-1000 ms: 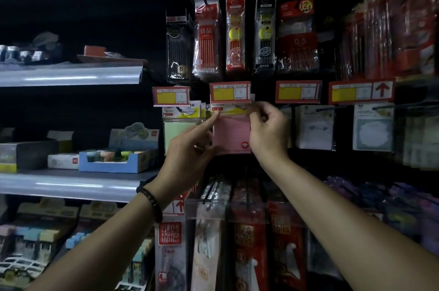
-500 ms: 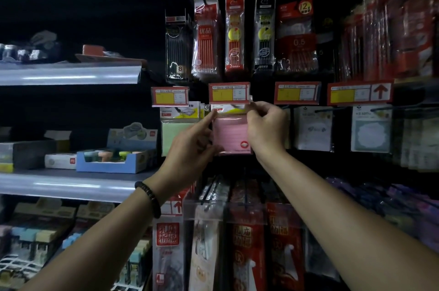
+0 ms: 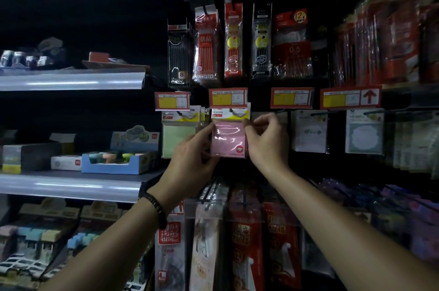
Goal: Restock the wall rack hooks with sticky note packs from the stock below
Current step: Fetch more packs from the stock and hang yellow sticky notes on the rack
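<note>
Plainly, the pink sticky note pack, a flat square pad in glossy clear wrap under a white-and-yellow card header, is up at the wall rack between both hands. It stands upright with its long axis vertical and its header topmost, tucked just beneath the red-and-yellow price tag. The left hand grips the pack's left edge, forefinger laid up along it and thumb low at the bottom corner. The right hand pinches the right edge higher up, thumb and forefinger closed on the wrap just under the header.

The coming move turns on the header's hole and the hook. The hook runs out from the wall towards the person, and the price tag hides its tip, so I cannot tell whether the hole is already threaded. Edges of like packs show just behind the header (which suggests the same hook already carries stock).

The right hand sits nearer the header and looks better placed to steer it. The left hand, lower down, would steady the bottom. To seat the pack it would need pushing back, away from the person, with the pad kept square to the wall. A pale green sticky note pack hangs just beside it on the left hook.
</note>
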{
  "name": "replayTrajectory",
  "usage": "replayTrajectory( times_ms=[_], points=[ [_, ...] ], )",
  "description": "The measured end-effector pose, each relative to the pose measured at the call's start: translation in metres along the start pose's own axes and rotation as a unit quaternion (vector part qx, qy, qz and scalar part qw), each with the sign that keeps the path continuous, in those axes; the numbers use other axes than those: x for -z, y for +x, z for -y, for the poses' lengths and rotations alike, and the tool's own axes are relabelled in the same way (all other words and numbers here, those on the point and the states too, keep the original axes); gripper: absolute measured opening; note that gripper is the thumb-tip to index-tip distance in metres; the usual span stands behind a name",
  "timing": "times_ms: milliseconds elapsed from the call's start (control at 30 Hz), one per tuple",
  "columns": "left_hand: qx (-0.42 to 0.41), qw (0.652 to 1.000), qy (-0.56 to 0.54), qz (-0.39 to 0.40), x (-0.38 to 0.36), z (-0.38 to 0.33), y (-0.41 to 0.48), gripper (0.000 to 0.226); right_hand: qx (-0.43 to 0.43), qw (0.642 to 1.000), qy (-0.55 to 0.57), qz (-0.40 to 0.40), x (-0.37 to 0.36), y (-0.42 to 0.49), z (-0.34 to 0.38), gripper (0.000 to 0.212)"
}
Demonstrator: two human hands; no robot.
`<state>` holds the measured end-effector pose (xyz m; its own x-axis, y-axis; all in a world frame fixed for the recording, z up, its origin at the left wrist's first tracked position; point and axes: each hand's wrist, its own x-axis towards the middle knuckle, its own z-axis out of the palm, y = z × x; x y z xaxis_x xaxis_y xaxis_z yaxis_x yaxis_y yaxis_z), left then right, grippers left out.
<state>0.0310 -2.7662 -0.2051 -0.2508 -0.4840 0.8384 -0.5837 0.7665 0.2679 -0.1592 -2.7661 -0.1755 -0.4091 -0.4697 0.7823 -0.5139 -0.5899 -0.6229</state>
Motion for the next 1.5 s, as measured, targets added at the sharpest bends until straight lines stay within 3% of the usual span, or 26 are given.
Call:
replayTrajectory(
  times_ms=[133, 300, 433, 500, 533, 567, 667, 700, 767, 833, 867, 967, 1067, 1200, 1267, 1333, 1433, 1500],
  points=[
    [0.04, 0.998, 0.041, -0.012, 0.003, -0.013, -0.034, 0.067, 0.033, 0.998, -0.018, 0.045, 0.02, -0.032, -0.009, 0.021],
    [-0.014, 0.999, 0.045, -0.004, -0.005, -0.042, -0.101, 0.037, 0.032, 0.995, -0.002, 0.094, 0.061, -0.085, -0.018, 0.025],
    [-0.01, 0.996, -0.046, 0.08, -0.025, -0.069, -0.167, 0.018, -0.014, 0.983, 0.056, 0.172, 0.101, -0.134, -0.034, 0.023],
    [0.018, 0.98, -0.093, 0.174, -0.037, -0.074, -0.204, 0.011, -0.049, 0.971, 0.087, 0.216, 0.126, -0.167, -0.045, 0.026],
    [0.029, 0.976, -0.089, 0.196, -0.062, -0.042, -0.234, 0.006, -0.073, 0.964, 0.101, 0.236, 0.137, -0.186, -0.054, 0.028],
    [0.078, 0.957, -0.095, 0.263, -0.081, -0.013, -0.269, 0.006, -0.101, 0.955, 0.115, 0.254, 0.147, -0.205, -0.065, 0.03],
    [0.108, 0.935, -0.115, 0.319, -0.148, 0.065, -0.392, 0.054, -0.184, 0.927, 0.129, 0.3, 0.176, -0.267, -0.108, 0.03],
    [0.126, 0.921, -0.102, 0.355, -0.157, 0.059, -0.408, 0.049, -0.214, 0.918, 0.124, 0.309, 0.185, -0.288, -0.127, 0.03],
    [0.15, 0.888, -0.089, 0.426, -0.168, 0.001, -0.409, 0.019, -0.278, 0.905, 0.104, 0.306, 0.203, -0.332, -0.176, 0.029],
    [0.175, 0.868, -0.12, 0.449, -0.164, -0.04, -0.409, 0.009, -0.339, 0.895, 0.067, 0.282, 0.217, -0.37, -0.225, 0.031],
    [0.184, 0.867, -0.115, 0.448, -0.183, -0.034, -0.432, 0.008, -0.373, 0.888, 0.038, 0.267, 0.227, -0.392, -0.251, 0.031],
    [0.216, 0.803, -0.121, 0.542, -0.226, -0.02, -0.477, 0.01, -0.463, 0.856, -0.043, 0.227, 0.258, -0.445, -0.317, 0.027],
    [0.209, 0.777, -0.104, 0.584, -0.267, -0.011, -0.504, 0.018, -0.546, 0.81, -0.1, 0.19, 0.283, -0.484, -0.364, 0.022],
    [0.197, 0.729, -0.08, 0.651, -0.325, 0.007, -0.517, 0.029, -0.617, 0.739, -0.17, 0.208, 0.279, -0.52, -0.411, 0.024],
    [0.204, 0.72, -0.082, 0.658, -0.353, 0.017, -0.518, 0.043, -0.61, 0.728, -0.195, 0.246, 0.267, -0.536, -0.437, 0.036],
    [0.204, 0.732, -0.081, 0.645, -0.382, 0.028, -0.524, 0.046, -0.586, 0.729, -0.206, 0.287, 0.251, -0.55, -0.469, 0.034],
    [0.256, 0.754, -0.071, 0.601, -0.402, 0.032, -0.531, 0.015, -0.569, 0.724, -0.223, 0.32, 0.221, -0.555, -0.504, 0.031],
    [0.282, 0.743, -0.047, 0.605, -0.41, 0.034, -0.545, 0.01, -0.588, 0.724, -0.224, 0.282, 0.205, -0.559, -0.521, 0.028]
  ],
)
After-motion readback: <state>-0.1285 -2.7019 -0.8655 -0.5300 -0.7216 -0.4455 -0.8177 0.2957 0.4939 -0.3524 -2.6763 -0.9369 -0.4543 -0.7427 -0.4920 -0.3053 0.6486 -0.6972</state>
